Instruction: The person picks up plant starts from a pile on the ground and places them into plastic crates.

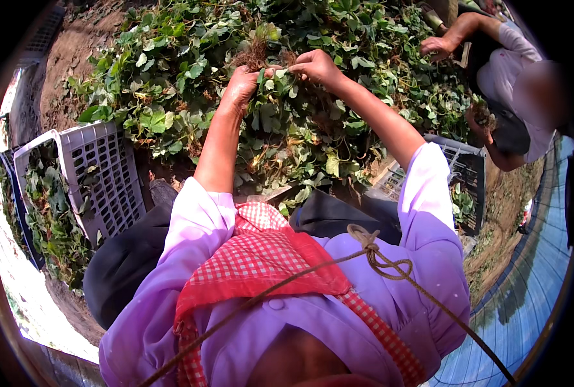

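Observation:
A large heap of green leafy plants with thin runners (180,43) lies before me. My left hand (248,82) is closed on a bundle of plants whose brown roots (254,53) stick up above the fist. Just to its right, my right hand (316,66) pinches a small plant or runner between thumb and fingers, with a small tuft of brown roots (290,59) beside the fingertips. Leaves (272,87) hang below and between both hands. How the stems run inside my left fist is hidden.
A white plastic crate (105,169) stands tilted at left, near loose plants (49,217). At right is a grey crate (466,169) with leaves inside. A co-worker (504,82) sits at upper right, one hand over the heap, the other holding a rooted clump (483,116).

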